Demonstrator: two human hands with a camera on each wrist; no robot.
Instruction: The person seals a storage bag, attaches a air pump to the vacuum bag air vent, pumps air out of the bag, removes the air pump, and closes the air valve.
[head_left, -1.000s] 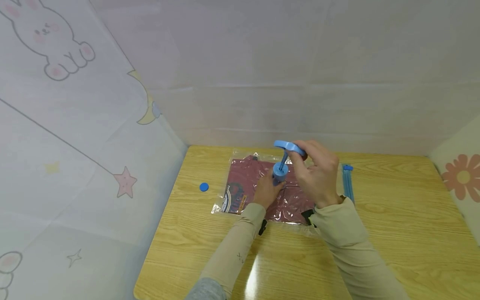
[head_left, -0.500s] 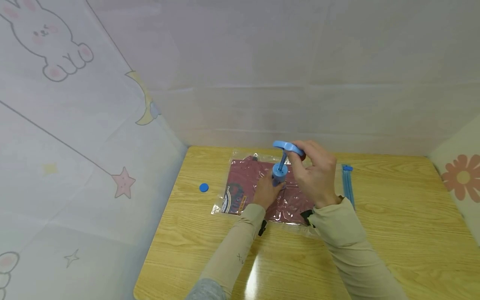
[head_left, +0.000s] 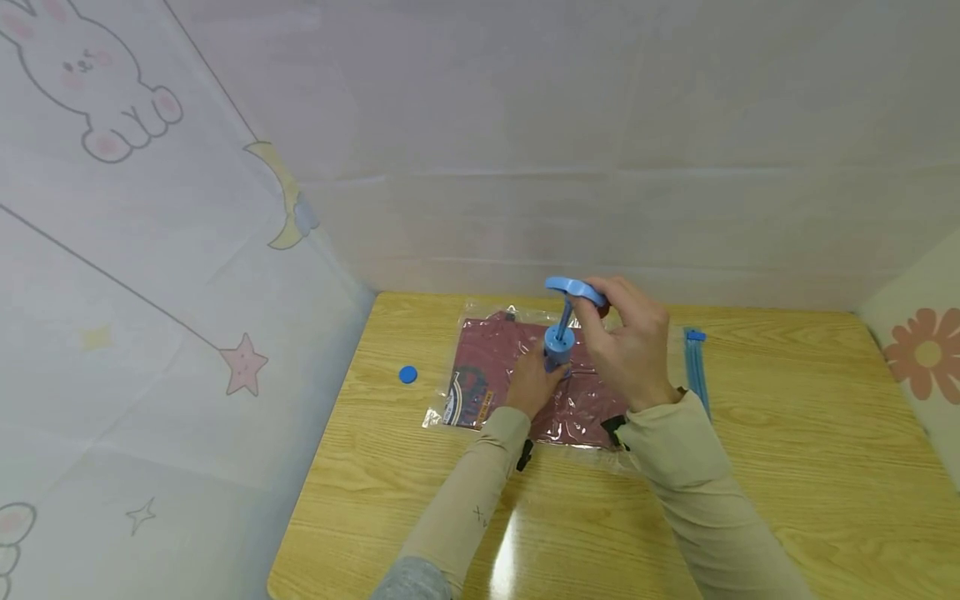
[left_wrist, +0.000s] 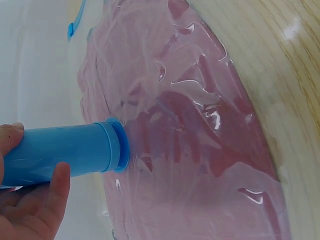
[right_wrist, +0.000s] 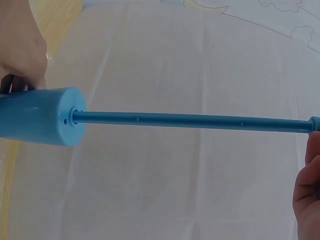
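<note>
A light blue hand pump (head_left: 558, 343) stands upright on a clear plastic bag (head_left: 459, 333) that holds a folded maroon garment (head_left: 487, 346). My left hand (head_left: 531, 383) grips the pump's barrel. In the left wrist view, the barrel's collared end (left_wrist: 112, 146) sits against the wrinkled film. My right hand (head_left: 633, 342) holds the pump's wide handle (head_left: 573, 287) above. Between barrel and handle, a long stretch of the rod (right_wrist: 190, 120) is drawn out, as the right wrist view shows. The handle itself is mostly out of that view.
On the wood-grain table (head_left: 360, 467), a blue round cap (head_left: 407, 374) lies left of the bag. Blue strips with a darker blue clip (head_left: 696, 336) lie to the right. A pale wall sheet (head_left: 480, 208) rises directly behind the table's far edge.
The right hand and the pump handle have shifted very slightly left and up in the head view. Both hands keep their hold, and the rod stays drawn out.
</note>
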